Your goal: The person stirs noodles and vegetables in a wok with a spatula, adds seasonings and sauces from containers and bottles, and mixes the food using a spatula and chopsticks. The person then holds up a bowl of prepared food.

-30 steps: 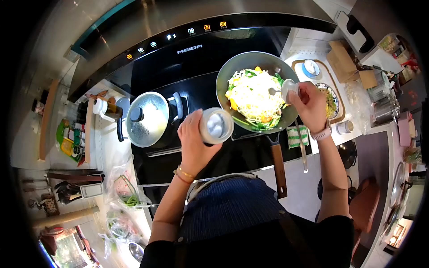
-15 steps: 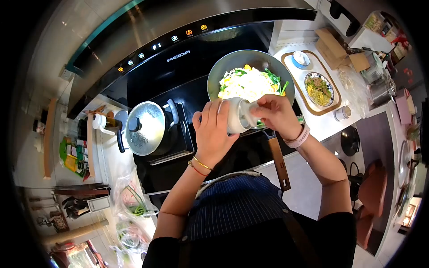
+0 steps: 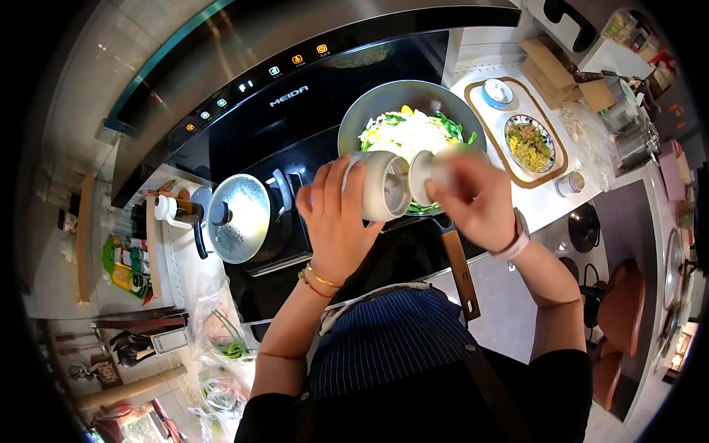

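Note:
My left hand [image 3: 332, 214] grips a cream-coloured jar [image 3: 374, 188] tipped on its side, its mouth facing right. Fingers of my right hand [image 3: 478, 199], partly blurred, pinch a round white lid [image 3: 419, 177] just off that mouth. A thin pale piece shows between lid and jar; what it is I cannot make out. Both hands are over the near edge of a deep wok [image 3: 356, 118]. Inside the wok lie bright, overexposed pale strands with leafy greens [image 3: 447, 129] and some yellow-orange pieces. The wok's wooden handle [image 3: 459, 273] points toward my apron.
A lidded pot [image 3: 247, 218] stands on the left burner. To the right, a tray [image 3: 509, 166] carries a blue bowl [image 3: 497, 94] and a patterned plate of food [image 3: 529, 144]; a small cup [image 3: 570, 184] is beside it. Plastic bags of vegetables [image 3: 225, 332] lie at lower left.
The lid has come away from the jar's mouth, opening a gap. My right hand has shifted slightly right, and my left hand with the jar slightly left.

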The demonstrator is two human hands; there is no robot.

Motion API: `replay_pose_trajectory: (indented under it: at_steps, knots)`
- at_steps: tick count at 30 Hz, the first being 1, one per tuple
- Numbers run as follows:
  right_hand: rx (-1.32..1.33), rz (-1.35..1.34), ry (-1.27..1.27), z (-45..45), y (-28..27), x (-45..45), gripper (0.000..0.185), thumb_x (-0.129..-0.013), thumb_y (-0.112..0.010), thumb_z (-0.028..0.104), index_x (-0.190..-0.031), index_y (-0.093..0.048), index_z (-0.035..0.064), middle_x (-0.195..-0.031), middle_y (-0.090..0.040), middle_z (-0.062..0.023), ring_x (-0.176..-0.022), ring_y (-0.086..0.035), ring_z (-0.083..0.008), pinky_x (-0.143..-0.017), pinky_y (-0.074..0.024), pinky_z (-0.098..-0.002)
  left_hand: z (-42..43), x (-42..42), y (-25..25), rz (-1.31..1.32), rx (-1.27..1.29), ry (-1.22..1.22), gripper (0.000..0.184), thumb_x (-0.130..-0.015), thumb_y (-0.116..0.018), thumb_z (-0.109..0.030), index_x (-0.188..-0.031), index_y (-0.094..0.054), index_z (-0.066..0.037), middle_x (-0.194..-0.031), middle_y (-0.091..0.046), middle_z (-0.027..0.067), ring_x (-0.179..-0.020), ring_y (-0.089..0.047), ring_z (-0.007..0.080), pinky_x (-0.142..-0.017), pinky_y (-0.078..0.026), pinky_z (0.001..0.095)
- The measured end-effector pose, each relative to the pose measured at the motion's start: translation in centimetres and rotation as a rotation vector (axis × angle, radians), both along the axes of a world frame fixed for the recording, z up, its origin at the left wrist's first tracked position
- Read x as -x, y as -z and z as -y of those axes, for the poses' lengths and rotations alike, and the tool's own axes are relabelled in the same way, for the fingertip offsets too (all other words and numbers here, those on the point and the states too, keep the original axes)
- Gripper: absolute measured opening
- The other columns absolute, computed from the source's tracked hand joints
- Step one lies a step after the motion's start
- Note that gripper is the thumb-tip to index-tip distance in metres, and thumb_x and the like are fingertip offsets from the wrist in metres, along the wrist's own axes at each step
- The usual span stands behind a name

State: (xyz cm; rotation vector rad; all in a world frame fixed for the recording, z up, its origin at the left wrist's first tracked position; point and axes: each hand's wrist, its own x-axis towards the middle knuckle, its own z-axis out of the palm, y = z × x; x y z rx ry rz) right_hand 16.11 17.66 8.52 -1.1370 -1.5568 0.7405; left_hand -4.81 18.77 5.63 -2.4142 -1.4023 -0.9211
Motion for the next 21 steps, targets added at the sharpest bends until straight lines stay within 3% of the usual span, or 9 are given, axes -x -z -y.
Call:
replay_pose_trajectory:
  at_steps: [2, 5, 6, 7, 9, 10, 11, 14, 21]
  knots:
    - [-0.271, 0.281, 0.009, 0.4, -0.7, 0.6, 0.023, -0.078, -0.069, 0.012, -0.095, -0.060, -0.0004, -0.064, -0.057, -0.0043, -0.048, -0.048, -0.0077, -0.046, -0.0375, -0.0208, -0.5, -0.2, 0.1, 0.025, -0.040, 0.018, 0.081, -0.060, -0.080, -0.033, -0.126, -0.041, -0.009, -0.127, -0.045, 0.0116, -0.118, -0.041, 0.0303, -0.096, -0.026, 0.0461]
    - [-0.232, 0.310, -0.021, -1.6, 1.0, 1.3, 0.020, -0.079, -0.068, 0.011, -0.092, -0.060, -0.0009, -0.064, -0.057, -0.0062, -0.048, -0.050, -0.0090, -0.047, -0.0391, -0.0208, -1.6, -0.5, 1.5, 0.050, -0.058, 0.056, 0.080, -0.059, -0.079, -0.033, -0.125, -0.042, -0.008, -0.129, -0.045, 0.0114, -0.118, -0.042, 0.0301, -0.094, -0.027, 0.0452]
    - [-0.001, 0.278, -0.066, -2.0, 0.8, 1.1, 0.019, -0.078, -0.068, 0.012, -0.089, -0.061, -0.0013, -0.064, -0.057, -0.0039, -0.051, -0.052, -0.0077, -0.048, -0.0401, -0.0204, -1.7, -0.8, 2.0, 0.038, -0.014, 0.047, 0.080, -0.059, -0.078, -0.032, -0.126, -0.042, -0.008, -0.128, -0.045, 0.0115, -0.117, -0.042, 0.0296, -0.094, -0.027, 0.0443]
    - [-0.001, 0.277, -0.061, -2.8, 1.5, 0.8, 0.019, -0.078, -0.068, 0.012, -0.089, -0.061, -0.0013, -0.064, -0.057, -0.0039, -0.051, -0.052, -0.0077, -0.048, -0.0401, -0.0204, -1.7, -1.1, 2.2, 0.027, 0.032, 0.035, 0.079, -0.060, -0.078, -0.031, -0.126, -0.041, -0.008, -0.127, -0.045, 0.0116, -0.117, -0.043, 0.0290, -0.094, -0.028, 0.0434]
    - [0.309, -0.134, -0.131, -4.4, 2.9, 0.2, 0.019, -0.072, -0.070, 0.013, -0.079, -0.063, -0.0032, -0.062, -0.061, -0.0078, -0.056, -0.057, -0.0123, -0.052, -0.0439, -0.0259, -1.8, -1.3, 2.2, 0.027, 0.064, 0.039, 0.080, -0.060, -0.078, -0.029, -0.127, -0.040, -0.008, -0.124, -0.047, 0.0116, -0.115, -0.044, 0.0290, -0.094, -0.029, 0.0424]
    - [0.420, -0.260, -0.110, -4.7, 2.6, -0.5, 0.019, -0.071, -0.073, 0.012, -0.077, -0.064, -0.0040, -0.066, -0.062, -0.0050, -0.059, -0.055, -0.0076, -0.052, -0.0420, -0.0229, -1.9, -1.3, 2.2, 0.083, 0.126, 0.030, 0.080, -0.060, -0.079, -0.029, -0.126, -0.039, -0.008, -0.122, -0.047, 0.0116, -0.115, -0.044, 0.0292, -0.094, -0.029, 0.0422]
    - [0.430, -0.357, -0.096, -4.7, 2.1, -0.9, 0.017, -0.072, -0.072, 0.010, -0.076, -0.064, -0.0039, -0.068, -0.063, -0.0055, -0.058, -0.055, -0.0083, -0.052, -0.0415, -0.0215, -2.0, -1.3, 2.2, 0.140, 0.188, 0.021, 0.081, -0.060, -0.079, -0.028, -0.126, -0.039, -0.007, -0.121, -0.048, 0.0116, -0.115, -0.044, 0.0293, -0.094, -0.029, 0.0420]
    - [0.451, -0.320, -0.045, -4.6, 0.6, -2.2, 0.017, -0.073, -0.072, 0.010, -0.077, -0.063, -0.0040, -0.070, -0.063, -0.0063, -0.057, -0.054, -0.0076, -0.051, -0.0406, -0.0205, -1.9, -1.1, 2.8, 0.200, 0.206, -0.013, 0.080, -0.055, -0.081, -0.022, -0.123, -0.040, -0.007, -0.118, -0.049, 0.0115, -0.113, -0.046, 0.0280, -0.093, -0.029, 0.0405]
    - [0.472, -0.309, -0.044, -4.1, -0.6, -2.9, 0.022, -0.075, -0.072, 0.013, -0.085, -0.062, -0.0036, -0.070, -0.063, -0.0064, -0.054, -0.052, -0.0065, -0.047, -0.0380, -0.0195, -1.5, -1.7, 2.8, 0.263, 0.259, 0.006, 0.080, -0.056, -0.081, -0.024, -0.123, -0.040, -0.006, -0.117, -0.049, 0.0114, -0.113, -0.046, 0.0285, -0.093, -0.029, 0.0403]
